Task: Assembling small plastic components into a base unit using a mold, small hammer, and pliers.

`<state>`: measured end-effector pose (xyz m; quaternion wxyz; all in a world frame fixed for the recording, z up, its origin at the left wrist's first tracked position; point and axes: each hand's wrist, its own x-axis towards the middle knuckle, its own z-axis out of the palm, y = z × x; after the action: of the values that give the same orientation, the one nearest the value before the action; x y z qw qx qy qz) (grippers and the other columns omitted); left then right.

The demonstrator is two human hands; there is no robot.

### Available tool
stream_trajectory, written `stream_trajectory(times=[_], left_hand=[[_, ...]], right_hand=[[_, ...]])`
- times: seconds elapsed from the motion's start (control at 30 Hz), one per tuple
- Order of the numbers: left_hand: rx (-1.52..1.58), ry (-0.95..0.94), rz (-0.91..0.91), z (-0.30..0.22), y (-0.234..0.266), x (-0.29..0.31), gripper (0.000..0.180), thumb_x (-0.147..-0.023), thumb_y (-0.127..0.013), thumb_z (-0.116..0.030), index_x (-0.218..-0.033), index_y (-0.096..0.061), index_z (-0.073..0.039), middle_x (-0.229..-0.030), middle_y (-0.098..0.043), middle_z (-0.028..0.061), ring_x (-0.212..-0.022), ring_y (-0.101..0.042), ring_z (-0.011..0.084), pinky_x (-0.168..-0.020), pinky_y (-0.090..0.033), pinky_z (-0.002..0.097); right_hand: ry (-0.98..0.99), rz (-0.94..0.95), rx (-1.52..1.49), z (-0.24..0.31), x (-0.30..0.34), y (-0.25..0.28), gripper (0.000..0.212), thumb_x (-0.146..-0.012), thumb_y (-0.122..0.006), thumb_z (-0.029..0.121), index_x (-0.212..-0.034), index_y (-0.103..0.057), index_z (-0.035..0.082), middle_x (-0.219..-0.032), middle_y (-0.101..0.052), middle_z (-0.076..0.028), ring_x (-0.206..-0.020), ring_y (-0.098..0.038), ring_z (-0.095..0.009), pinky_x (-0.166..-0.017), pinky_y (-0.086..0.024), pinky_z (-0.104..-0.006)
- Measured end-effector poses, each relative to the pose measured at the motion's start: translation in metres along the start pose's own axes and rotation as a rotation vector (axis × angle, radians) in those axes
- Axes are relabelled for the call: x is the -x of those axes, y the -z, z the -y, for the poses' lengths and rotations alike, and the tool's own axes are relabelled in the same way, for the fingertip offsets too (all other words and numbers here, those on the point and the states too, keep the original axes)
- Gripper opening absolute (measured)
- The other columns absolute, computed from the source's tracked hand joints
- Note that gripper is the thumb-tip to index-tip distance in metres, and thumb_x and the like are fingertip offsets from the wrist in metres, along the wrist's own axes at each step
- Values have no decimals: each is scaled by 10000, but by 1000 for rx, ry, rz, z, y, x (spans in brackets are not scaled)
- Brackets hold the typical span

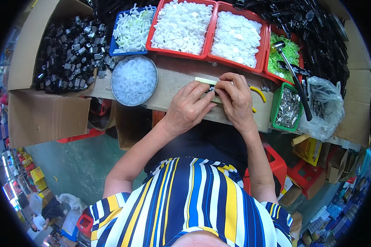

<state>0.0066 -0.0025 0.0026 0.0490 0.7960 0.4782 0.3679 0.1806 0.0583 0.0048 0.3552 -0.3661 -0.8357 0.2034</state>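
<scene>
My two hands meet over the near edge of the worktable (173,78). Between the fingertips sits a small dark and whitish part (212,89), too small to name and largely covered. Under it lies a pale yellow block (205,80), partly hidden by the fingers. My left hand (189,106) is closed, its fingers bent toward the part from the left. From the right, my right hand (237,99) pinches at the same spot with thumb and forefinger. Just beyond the right hand, a tool with yellow handles (258,94) lies on the table.
Red trays (209,29) of white plastic pieces line the back, beside a blue tray (112,43) and green pieces (290,51). A round metal bowl (115,91) stands left, near a cardboard box (24,61) of black parts. At right are a hammer (294,76), a green tray (275,108) and a plastic bag (327,117).
</scene>
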Motion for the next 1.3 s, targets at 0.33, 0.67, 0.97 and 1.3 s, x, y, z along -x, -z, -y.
stream_trajectory(times=[0.33, 0.67, 0.97, 1.3], left_hand=[[-72, 3, 100, -6, 7, -13, 233, -777, -749, -110, -964, -670, 6, -1024, -608, 113, -962, -602, 282, -759, -522, 376], [45, 5, 40, 5, 10, -85, 105, -802, -705, -43, -891, -684, 9, -896, -629, 121, -869, -606, 302, -737, -508, 388], [-109, -102, 320, 30, -39, -154, 193, -831, -665, -15, -1012, -734, -10, -1001, -647, 107, -983, -583, 248, -885, -511, 367], [-199, -202, 386, 38, -44, -160, 155, -793, -704, -33, -943, -737, -11, -966, -624, 94, -976, -582, 240, -846, -525, 364]], right_hand=[[-68, -67, 40, 4, 5, 36, 185, -764, -715, 11, -938, -652, 14, -1012, -610, -128, -959, -588, -302, -815, -478, -391], [-406, -176, 579, -25, 75, 135, 105, -867, -642, 12, -968, -633, -14, -900, -567, -154, -885, -577, -341, -772, -453, -434], [-525, -105, 477, -33, 70, 138, 56, -853, -641, 10, -887, -635, -34, -832, -583, -152, -821, -594, -326, -725, -454, -427], [-575, -153, 384, -31, 61, 135, 64, -834, -675, 21, -871, -656, -27, -797, -601, -125, -678, -613, -254, -627, -472, -364]])
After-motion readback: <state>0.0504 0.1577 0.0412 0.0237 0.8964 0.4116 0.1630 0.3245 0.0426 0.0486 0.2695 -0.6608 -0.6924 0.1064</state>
